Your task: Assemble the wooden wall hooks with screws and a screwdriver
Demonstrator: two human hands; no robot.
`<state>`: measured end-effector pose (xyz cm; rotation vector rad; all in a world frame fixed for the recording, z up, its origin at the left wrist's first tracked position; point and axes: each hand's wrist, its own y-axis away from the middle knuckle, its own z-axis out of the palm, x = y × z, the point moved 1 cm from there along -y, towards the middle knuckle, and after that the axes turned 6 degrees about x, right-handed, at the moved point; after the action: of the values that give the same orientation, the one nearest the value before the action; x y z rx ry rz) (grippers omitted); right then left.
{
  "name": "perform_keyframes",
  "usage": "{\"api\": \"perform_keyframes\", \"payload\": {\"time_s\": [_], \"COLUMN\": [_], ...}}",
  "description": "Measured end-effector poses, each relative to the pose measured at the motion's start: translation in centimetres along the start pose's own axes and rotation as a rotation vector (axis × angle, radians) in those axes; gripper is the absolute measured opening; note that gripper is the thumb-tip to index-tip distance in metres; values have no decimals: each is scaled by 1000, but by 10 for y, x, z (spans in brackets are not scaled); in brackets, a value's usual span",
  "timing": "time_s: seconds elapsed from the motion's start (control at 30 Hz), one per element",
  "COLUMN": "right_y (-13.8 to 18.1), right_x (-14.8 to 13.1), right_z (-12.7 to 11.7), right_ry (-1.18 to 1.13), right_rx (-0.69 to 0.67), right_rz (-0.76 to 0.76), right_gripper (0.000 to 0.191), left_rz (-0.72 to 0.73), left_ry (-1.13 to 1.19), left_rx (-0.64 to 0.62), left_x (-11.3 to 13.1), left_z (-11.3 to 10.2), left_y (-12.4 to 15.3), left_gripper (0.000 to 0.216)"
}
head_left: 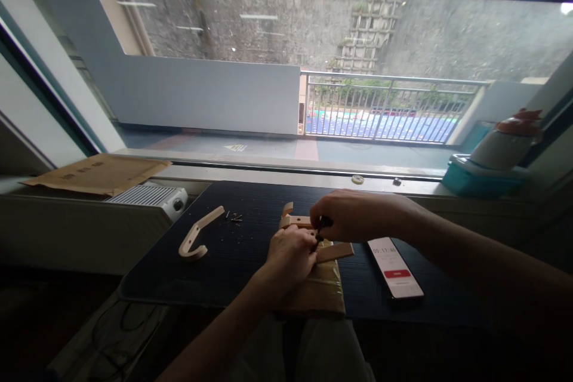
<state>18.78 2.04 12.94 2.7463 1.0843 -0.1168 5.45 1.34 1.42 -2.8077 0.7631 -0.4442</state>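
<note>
My left hand (pixel 290 253) is closed over a wooden hook, pressing it onto a board wrapped in brown tape (pixel 313 292). Pinched in my right hand (pixel 353 215) is a small dark-handled tool (pixel 324 224), perhaps a screwdriver, pointing down by the left fingertips. Its tip is hidden. A pale wooden hook (pixel 298 222) with a hole lies at the board's far end. Beneath my hands, a flat wooden arm (pixel 335 252) sticks out to the right. Another bent wooden hook (pixel 197 236) lies apart on the left of the black table (pixel 233 274).
Several small screws (pixel 236 218) and crumbs lie between the loose hook and the board. A lit phone (pixel 394 268) rests right of the board. On the sill are a tape roll (pixel 357 179), a teal box (pixel 481 179) with a bottle (pixel 505 146), and a brown envelope (pixel 98 173).
</note>
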Motion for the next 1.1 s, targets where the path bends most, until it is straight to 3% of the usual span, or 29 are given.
{"api": "perform_keyframes", "payload": {"time_s": [0.17, 0.37, 0.57, 1.1], "right_y": [-3, -4, -4, -3], "right_x": [0, -1, 6, 10], "right_z": [4, 4, 4, 9], "right_ry": [-37, 26, -35, -49], "right_rx": [5, -1, 41, 43], "right_rz": [-18, 64, -34, 30], "right_gripper": [22, 24, 22, 28], "left_rz": [-7, -12, -11, -7], "left_ry": [-1, -9, -13, -10], "left_rx": [-1, -9, -11, -17], "left_x": [0, 1, 0, 3], "left_z": [-1, -3, -1, -4], "left_y": [0, -1, -1, -1], "left_gripper": [14, 12, 15, 16]}}
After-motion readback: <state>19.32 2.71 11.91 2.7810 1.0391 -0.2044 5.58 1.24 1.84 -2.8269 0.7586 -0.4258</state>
